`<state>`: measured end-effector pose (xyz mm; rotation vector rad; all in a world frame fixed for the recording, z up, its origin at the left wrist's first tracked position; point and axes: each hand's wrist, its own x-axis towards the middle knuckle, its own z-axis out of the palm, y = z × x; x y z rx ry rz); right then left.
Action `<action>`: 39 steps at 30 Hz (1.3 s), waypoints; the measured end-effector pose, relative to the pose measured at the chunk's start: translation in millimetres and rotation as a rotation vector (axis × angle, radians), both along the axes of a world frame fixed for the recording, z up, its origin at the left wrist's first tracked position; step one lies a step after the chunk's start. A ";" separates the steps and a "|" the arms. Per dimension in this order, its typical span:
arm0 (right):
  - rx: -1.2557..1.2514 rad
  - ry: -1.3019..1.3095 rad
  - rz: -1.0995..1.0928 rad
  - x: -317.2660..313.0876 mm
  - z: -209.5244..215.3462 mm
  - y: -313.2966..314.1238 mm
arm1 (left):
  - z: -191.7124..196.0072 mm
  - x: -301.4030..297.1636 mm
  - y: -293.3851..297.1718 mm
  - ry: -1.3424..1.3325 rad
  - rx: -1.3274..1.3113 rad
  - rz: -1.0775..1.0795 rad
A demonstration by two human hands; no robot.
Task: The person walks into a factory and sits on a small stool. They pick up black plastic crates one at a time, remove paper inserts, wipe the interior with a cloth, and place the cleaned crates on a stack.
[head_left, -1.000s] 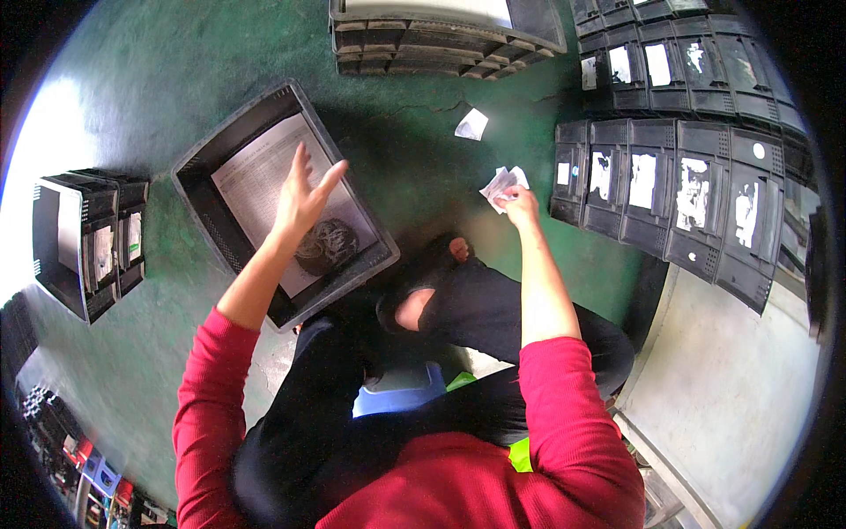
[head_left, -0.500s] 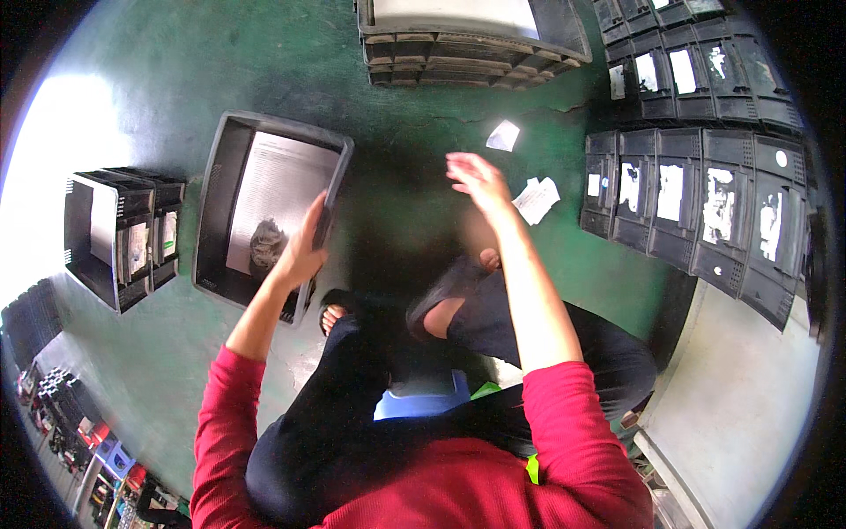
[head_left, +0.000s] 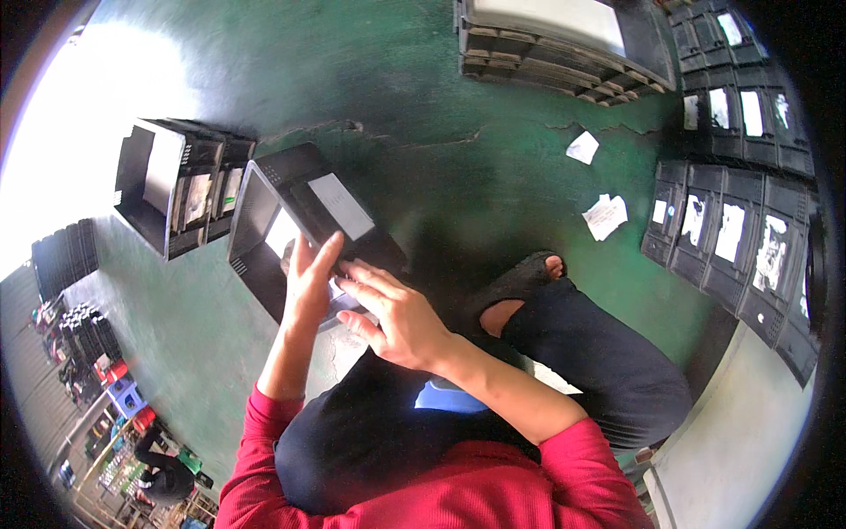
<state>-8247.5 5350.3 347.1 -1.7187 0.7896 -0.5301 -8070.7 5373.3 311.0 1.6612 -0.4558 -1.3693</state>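
Note:
A black plastic crate is tilted up in front of me, with a white label on its outer wall. My left hand grips the crate's near edge, fingers on the inner side and thumb outside. Close against it is my right hand, fingers stretched out and apart, its tips by the crate's edge. A pale surface shows beneath both hands; what it is I cannot make out. White paper lines part of the crate, and the left hand mostly hides a dark crumpled thing within.
Stacked black crates stand at left, far right of centre and along the right side. Two white paper scraps lie on the green floor. A blue stool is under me.
The crate has tipped from lying with its inside facing up to showing its labelled outer wall. My right hand has come left to join my left hand. The whole view has shifted.

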 end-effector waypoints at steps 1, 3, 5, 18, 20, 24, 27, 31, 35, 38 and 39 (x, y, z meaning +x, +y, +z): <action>0.044 -0.098 0.006 0.4 2.2 -3.3 | 10.6 -2.5 5.7 -0.019 -0.040 0.028; 0.160 -0.211 -0.010 1.0 -2.2 -17.6 | 33.4 -2.0 21.1 0.011 -0.098 0.056; 0.077 -0.240 -0.119 5.0 -13.2 -37.9 | 53.3 3.0 36.0 0.024 -0.067 0.035; -0.546 -0.091 -0.184 52.7 10.6 -72.8 | 93.9 -5.2 51.1 -0.023 -0.009 0.181; -0.520 -0.075 -0.116 50.0 13.8 -74.7 | 97.2 -8.5 50.4 -0.101 0.074 0.164; -0.629 -0.158 -0.049 40.4 19.6 -71.4 | 102.0 -12.4 49.2 -0.033 0.051 0.211; -0.606 -0.305 0.015 19.7 32.5 -67.6 | 103.3 -12.2 49.6 -0.058 0.118 0.232; -0.483 -0.299 -0.398 -54.4 38.2 -87.5 | 103.4 -12.7 49.7 0.009 0.050 0.215; -0.415 0.095 -0.872 -181.7 -21.0 -144.9 | 90.5 -22.5 35.1 0.054 -0.012 0.032; -0.282 0.241 -1.016 -276.3 -94.1 -162.2 | 54.4 -46.6 5.4 0.067 -0.040 -0.272; -0.248 0.429 -0.945 -300.9 -111.2 -160.0 | 35.2 -59.8 -7.9 -0.052 -0.055 -0.392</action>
